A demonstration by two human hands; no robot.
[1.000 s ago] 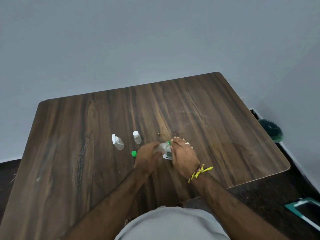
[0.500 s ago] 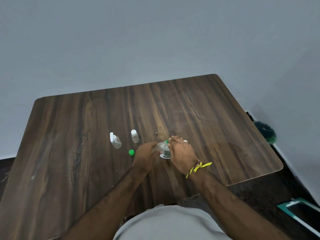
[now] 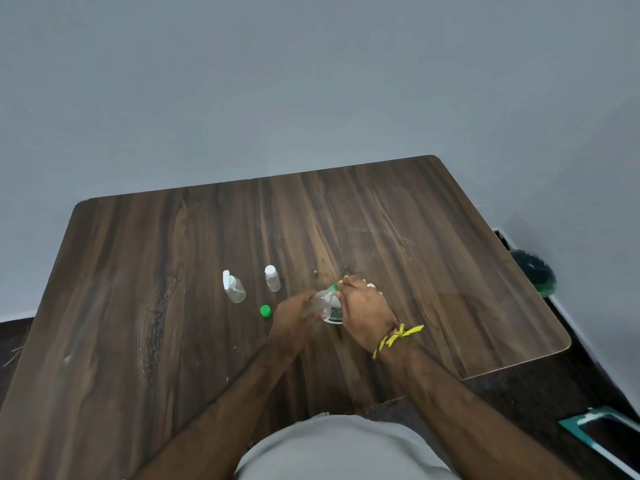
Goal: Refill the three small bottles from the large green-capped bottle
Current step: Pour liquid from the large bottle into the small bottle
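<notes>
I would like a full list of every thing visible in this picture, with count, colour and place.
table: one, dark brown wood, fills the middle
small bottles: two, clear with white tops, standing left of centre
green cap: one, loose on the table near them
large bottle: one, clear with green, between the hands, mostly hidden
dark green object: one, on the floor at right
wristband: one, yellow, right wrist
left hand: grips something clear
right hand: grips the large bottle

Head cam looks steeply down, fwd, at table point(image 3: 138, 306); wide, probably standing.
</notes>
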